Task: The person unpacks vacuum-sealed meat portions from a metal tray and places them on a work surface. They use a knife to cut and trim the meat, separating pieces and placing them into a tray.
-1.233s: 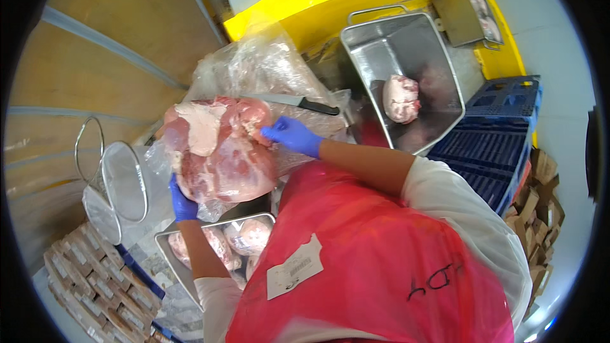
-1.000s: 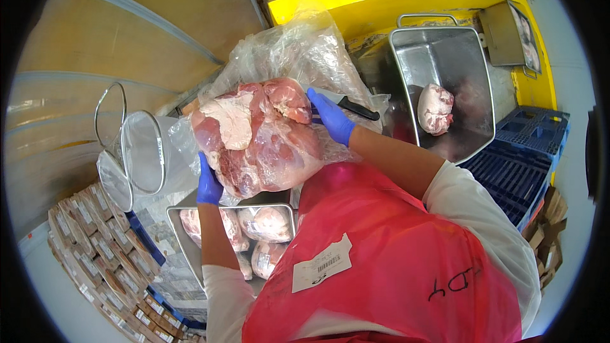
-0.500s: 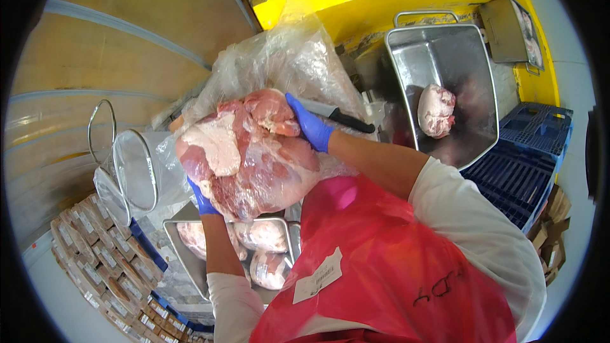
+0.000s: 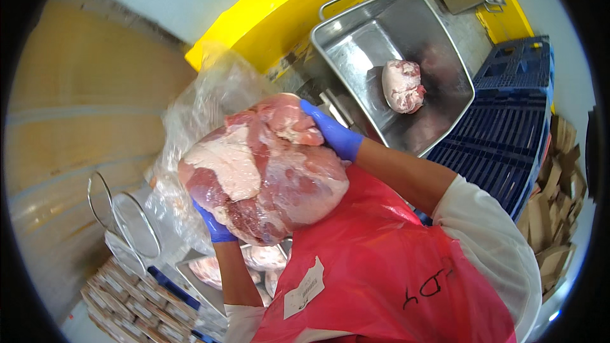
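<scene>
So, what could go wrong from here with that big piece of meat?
The large piece of meat looks wet and smooth, so it might slip from the gloved left hand and right hand, which hold its edges. If dropped, it could land on the meat pieces in the metal tray nearby. The loose clear plastic beside it might also cling or snag.

Raw meat piece [image 4: 286, 181], glossy pink-red, pale fat patch [image 4: 229, 162], between hands [image 4: 333, 132].
</scene>
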`<state>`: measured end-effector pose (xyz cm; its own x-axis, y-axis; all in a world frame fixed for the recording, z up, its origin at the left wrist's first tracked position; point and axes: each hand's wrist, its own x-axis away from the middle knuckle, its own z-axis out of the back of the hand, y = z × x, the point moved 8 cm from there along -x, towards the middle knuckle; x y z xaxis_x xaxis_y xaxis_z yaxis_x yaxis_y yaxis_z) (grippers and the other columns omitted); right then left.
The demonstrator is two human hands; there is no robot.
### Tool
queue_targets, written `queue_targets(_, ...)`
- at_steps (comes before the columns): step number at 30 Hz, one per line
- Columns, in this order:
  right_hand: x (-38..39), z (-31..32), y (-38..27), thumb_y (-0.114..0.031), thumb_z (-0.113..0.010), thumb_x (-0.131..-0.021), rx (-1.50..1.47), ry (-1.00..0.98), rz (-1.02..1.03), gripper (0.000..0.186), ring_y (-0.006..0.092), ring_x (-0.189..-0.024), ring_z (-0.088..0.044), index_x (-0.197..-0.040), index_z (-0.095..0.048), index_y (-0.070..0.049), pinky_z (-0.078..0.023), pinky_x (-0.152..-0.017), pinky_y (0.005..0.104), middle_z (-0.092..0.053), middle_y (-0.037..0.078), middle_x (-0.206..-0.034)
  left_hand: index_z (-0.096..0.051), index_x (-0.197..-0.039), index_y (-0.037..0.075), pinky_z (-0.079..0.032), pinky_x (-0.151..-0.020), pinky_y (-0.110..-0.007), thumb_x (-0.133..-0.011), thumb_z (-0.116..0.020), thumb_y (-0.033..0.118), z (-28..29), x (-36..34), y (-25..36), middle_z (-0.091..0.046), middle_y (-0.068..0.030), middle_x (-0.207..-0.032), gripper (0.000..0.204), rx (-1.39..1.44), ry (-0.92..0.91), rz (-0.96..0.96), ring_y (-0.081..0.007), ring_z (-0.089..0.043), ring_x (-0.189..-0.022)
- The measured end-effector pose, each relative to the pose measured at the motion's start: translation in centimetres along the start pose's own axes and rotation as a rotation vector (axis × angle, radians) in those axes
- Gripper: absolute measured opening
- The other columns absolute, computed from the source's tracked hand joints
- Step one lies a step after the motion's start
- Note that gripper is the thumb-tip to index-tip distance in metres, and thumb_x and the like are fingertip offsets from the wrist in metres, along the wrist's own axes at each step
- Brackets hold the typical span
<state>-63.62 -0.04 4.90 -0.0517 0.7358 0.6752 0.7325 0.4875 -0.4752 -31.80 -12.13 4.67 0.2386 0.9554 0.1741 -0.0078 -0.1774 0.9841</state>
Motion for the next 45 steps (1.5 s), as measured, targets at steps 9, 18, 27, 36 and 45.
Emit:
queue_targets(9,0.9,0.5,7.0,-0.061,-0.052,-0.096,-0.367,0.197,0.356,0.065,0.0252,-0.121,-0.058,-0.138,-0.055,-0.011,-0.045,-0.108,0.0409,-0.058,0.012,-0.136,-0.038,-0.151,0.01,-0.038,-0.113,-0.044,-0.1,-0.034,0.063,-2.0,-7.5,-6.9,-0.048,-0.0105,-0.148,0.074,0.648,-0.523,0.614,-0.031,-0.048,-0.132)
queue_targets(18,4.9,21.9,16.4,-0.075,-0.046,-0.09,-0.457,0.771,0.527,0.089,0.0312,-0.128,-0.053,-0.15,-0.039,-0.009,-0.041,-0.105,0.0479,-0.049,0.016,-0.146,-0.031,-0.154,0.009,-0.052,-0.096,-0.04,-0.104,-0.046,0.044,-10.7,-2.0,-7.2,-0.052,-0.0118,-0.142,0.063,0.027,-1.277,0.681,-0.0256,-0.062,-0.114)
queue_targets(27,-7.1,27.0,34.7,-0.068,-0.053,-0.092,-0.288,0.643,0.063,0.069,0.0236,-0.067,-0.059,-0.128,-0.058,-0.009,-0.042,-0.06,0.0324,-0.068,0.01,-0.096,-0.05,-0.14,-0.004,-0.035,-0.115,-0.038,-0.094,-0.055,0.061,-2.1,-5.2,-3.2,-0.053,-0.0221,-0.143,0.08,-0.714,-1.108,0.175,-0.0323,-0.049,-0.135)
queue_targets(36,-14.0,15.3,25.9,-0.037,-0.064,-0.092,1.301,0.638,0.365,0.042,0.0306,-0.08,-0.07,-0.097,-0.072,0.004,-0.053,-0.078,0.0418,-0.073,0.02,-0.088,-0.063,-0.129,0.005,-0.045,-0.105,-0.043,-0.091,-0.063,0.047,30.2,-0.3,-11.7,-0.062,-0.0225,-0.129,0.056,-0.971,0.017,0.116,-0.0361,-0.059,-0.121)
queue_targets(45,-23.8,-15.7,21.6,-0.027,-0.07,-0.091,1.35,0.175,0.608,0.031,0.0264,-0.092,-0.07,-0.109,-0.071,-0.002,-0.054,-0.083,0.0342,-0.072,0.015,-0.102,-0.049,-0.142,0.006,-0.035,-0.111,-0.055,-0.088,-0.066,0.043,46.9,7.0,-16.7,-0.04,-0.0297,-0.149,0.067,-1.3,0.295,0.216,-0.0491,-0.039,-0.136)
